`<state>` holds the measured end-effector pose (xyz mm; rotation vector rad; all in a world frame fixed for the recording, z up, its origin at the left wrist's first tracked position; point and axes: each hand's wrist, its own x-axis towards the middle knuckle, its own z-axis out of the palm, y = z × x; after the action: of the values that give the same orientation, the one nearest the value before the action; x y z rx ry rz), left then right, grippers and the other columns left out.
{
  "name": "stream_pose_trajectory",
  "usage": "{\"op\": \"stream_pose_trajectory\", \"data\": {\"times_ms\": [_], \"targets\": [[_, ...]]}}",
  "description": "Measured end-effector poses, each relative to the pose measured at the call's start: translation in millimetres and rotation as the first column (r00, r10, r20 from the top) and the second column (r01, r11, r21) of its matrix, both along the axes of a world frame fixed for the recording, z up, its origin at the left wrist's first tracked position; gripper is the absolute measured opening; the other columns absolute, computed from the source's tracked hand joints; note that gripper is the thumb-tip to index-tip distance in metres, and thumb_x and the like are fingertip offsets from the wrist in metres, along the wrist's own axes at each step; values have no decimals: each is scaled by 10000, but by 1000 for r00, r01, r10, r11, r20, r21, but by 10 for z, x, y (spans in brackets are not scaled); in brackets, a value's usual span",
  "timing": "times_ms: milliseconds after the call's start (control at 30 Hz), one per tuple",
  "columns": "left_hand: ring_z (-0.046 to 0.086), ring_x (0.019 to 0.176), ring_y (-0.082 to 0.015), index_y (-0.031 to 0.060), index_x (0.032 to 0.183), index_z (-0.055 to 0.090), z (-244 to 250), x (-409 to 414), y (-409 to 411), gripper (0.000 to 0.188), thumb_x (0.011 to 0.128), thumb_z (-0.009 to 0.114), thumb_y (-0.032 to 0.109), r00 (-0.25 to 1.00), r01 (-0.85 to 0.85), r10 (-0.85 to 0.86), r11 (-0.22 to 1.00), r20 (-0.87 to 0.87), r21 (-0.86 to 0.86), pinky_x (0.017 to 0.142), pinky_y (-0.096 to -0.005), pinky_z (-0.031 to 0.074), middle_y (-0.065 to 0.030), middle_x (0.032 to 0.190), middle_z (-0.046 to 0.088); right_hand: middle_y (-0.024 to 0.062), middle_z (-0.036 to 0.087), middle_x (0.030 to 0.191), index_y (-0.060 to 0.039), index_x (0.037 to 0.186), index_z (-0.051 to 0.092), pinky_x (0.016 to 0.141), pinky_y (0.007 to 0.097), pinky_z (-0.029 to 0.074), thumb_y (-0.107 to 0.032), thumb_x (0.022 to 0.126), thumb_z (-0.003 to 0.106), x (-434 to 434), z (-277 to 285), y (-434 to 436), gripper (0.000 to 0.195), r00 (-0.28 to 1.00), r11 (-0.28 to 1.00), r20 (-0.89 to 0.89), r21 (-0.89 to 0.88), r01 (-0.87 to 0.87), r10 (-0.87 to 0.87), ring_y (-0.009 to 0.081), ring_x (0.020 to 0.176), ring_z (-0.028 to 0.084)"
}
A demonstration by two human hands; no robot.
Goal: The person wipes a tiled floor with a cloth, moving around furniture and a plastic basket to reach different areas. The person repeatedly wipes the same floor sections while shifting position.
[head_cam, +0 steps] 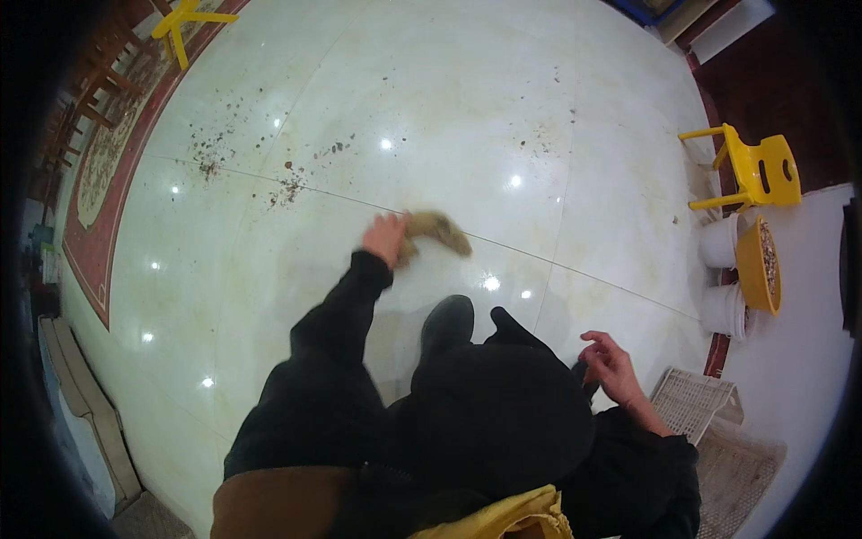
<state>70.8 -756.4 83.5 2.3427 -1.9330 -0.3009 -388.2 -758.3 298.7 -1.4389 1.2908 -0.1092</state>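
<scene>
My left hand (385, 239) is stretched forward, low over the pale tiled floor (417, 121). It grips a blurred tan, cloth-like thing (438, 230) that trails to the right of the fingers; its exact kind cannot be told. Scattered brown debris (289, 188) lies on the tiles beyond and left of this hand. Beside my right knee is my right hand (611, 370), fingers loosely bent and apart, with nothing visible in it. A crumpled yellow item (518, 515), perhaps a bag, shows at my lap.
To the right stand a yellow plastic chair (768, 168), white buckets (724, 310) and an orange basin (755, 269) of small pieces. A pale plastic crate (690, 401) is near my right arm. A red-bordered rug (101, 249) and a cushioned seat (94, 411) are on the left.
</scene>
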Motion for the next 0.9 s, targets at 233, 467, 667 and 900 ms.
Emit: {"op": "stream_pose_trajectory", "data": {"times_ms": [233, 467, 667, 900], "targets": [[532, 1018, -412, 38, 1157, 513, 546, 1216, 288, 291, 870, 466, 47, 905, -425, 379, 826, -194, -370, 870, -460, 448, -225, 1091, 544, 58, 600, 810, -53, 1178, 532, 514, 224, 437, -73, 948, 484, 14, 435, -232, 236, 996, 973, 56, -217, 78, -67, 83, 573, 524], [474, 904, -377, -22, 1055, 504, 651, 1103, 2893, 250, 962, 473, 208, 661, -748, 666, 548, -345, -375, 827, -445, 382, -214, 950, 488, 46, 598, 795, -35, 1140, 528, 496, 221, 413, -76, 939, 497, 239, 341, -371, 207, 996, 1000, 87, 17, -18, 17, 75, 561, 516], [472, 1088, -389, -28, 1134, 512, -129, 348, 4293, 262, 930, 511, 135, 368, -927, 908, 343, -201, -149, 924, -458, 403, -245, 1131, 500, 70, 595, 790, -34, 1143, 530, 493, 228, 420, -71, 930, 494, 453, 355, -634, 219, 990, 982, 45, 130, -137, 132, 89, 554, 513], [524, 928, -292, 47, 1047, 547, -1137, -14, 2494, 237, 919, 500, 240, -275, -960, -134, -11, -952, 279, 808, -416, 441, -146, 971, 569, 44, 598, 810, -66, 1101, 567, 505, 225, 439, -101, 946, 514, 703, 261, -1096, 167, 981, 966, 38, 172, -196, 192, 87, 570, 521]]}}
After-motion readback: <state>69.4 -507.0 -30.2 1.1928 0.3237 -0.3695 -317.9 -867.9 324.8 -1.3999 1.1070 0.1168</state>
